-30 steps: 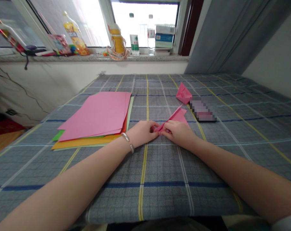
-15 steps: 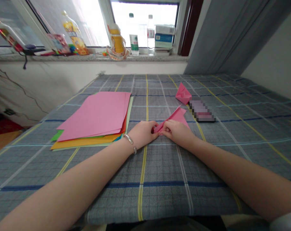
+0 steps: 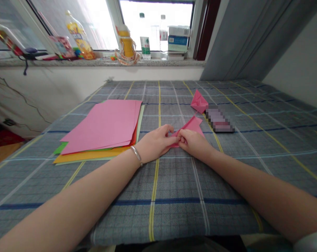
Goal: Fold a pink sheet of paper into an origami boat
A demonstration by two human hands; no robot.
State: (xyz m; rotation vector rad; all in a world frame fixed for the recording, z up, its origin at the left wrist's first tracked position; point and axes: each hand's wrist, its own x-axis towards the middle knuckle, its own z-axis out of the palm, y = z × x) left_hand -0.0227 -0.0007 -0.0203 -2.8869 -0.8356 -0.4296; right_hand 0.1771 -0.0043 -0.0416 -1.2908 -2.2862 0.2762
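A folded piece of pink paper (image 3: 194, 126) lies on the checked cloth in front of me, its pointed flap angled up to the right. My right hand (image 3: 193, 142) is closed, with curled fingers pinching the paper's near edge. From the other side my left hand (image 3: 158, 141) holds the paper's left end, thumb stretched along it toward the right fingertips and index finger arched above. The fingers cover part of the folds. A silver bracelet (image 3: 136, 154) circles the left wrist. Just beyond the paper sits another folded pink paper shape (image 3: 199, 102).
To the left lies a stack of coloured paper (image 3: 102, 124), pink on top. A phone (image 3: 219, 119) with a blurred screen rests at the right. Bottles, a yellow flask (image 3: 127, 45) and boxes (image 3: 178, 38) line the windowsill. The checked cloth (image 3: 176, 182) covers the surface.
My left hand has shifted slightly, its thumb sliding right along the paper and its index finger lifting. My right hand stays nearly in place, still pinching the paper.
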